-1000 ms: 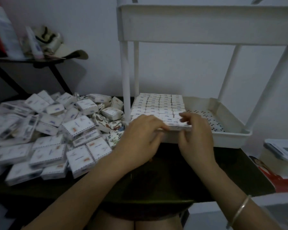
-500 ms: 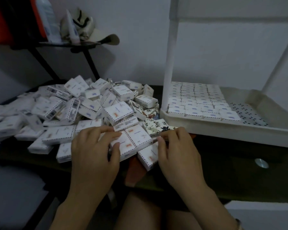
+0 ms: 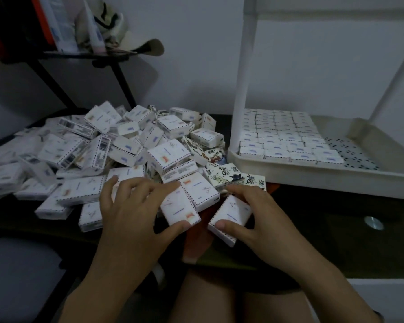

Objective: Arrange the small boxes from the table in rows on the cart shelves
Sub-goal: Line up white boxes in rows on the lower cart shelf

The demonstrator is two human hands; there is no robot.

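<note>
Head view: left hand [image 3: 132,219] fingers clamp one box [image 3: 180,209], right hand [image 3: 266,220] fingers clamp another box [image 3: 232,212], beside the bench [image 3: 313,231] pile [image 3: 126,148].

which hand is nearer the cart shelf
Right. The right hand holds a box off the front-left corner of the cart shelf; the left hand holds another box farther left.

Loose boxes on the left, cart shelf on the right, hands in front.
The heap of small boxes [image 3: 126,148] covers the left of the surface [image 3: 336,229]. The cart shelf [image 3: 336,180] stands to the right, with rows of boxes [image 3: 280,138] packed in its left part. Before the heap, the left hand [image 3: 135,213] grips the left box [image 3: 180,208] and the right hand [image 3: 261,220] grips the right box [image 3: 231,215], just beside it. A rack [image 3: 84,54] stands behind the heap.
</note>
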